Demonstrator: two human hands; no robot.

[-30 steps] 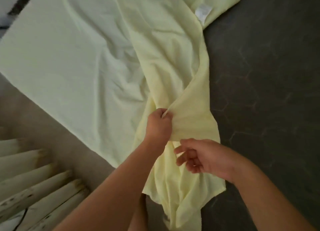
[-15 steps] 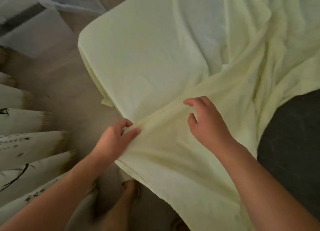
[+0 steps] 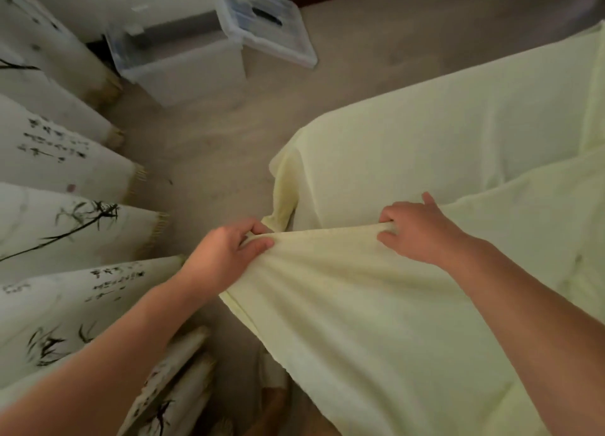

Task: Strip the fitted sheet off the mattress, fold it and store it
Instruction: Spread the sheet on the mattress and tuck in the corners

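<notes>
The pale yellow fitted sheet (image 3: 409, 160) fills the right side of the head view, draped over the mattress corner and hanging down toward me. My left hand (image 3: 226, 252) grips a bunched edge of the sheet near the mattress corner. My right hand (image 3: 419, 231) grips the same raised edge further right, fingers curled into the fabric. The cloth is stretched taut between both hands. The mattress itself is hidden under the sheet.
A clear plastic storage box (image 3: 176, 59) stands open on the floor at the back, its lid (image 3: 268, 26) lying beside it. White curtain panels with ink bamboo prints (image 3: 65, 219) hang along the left. Beige floor (image 3: 212, 154) lies between.
The view swung up and left, bringing the storage box into sight. My right hand went from hovering open over the sheet to gripping its edge. Both hands now hold the edge lifted and taut.
</notes>
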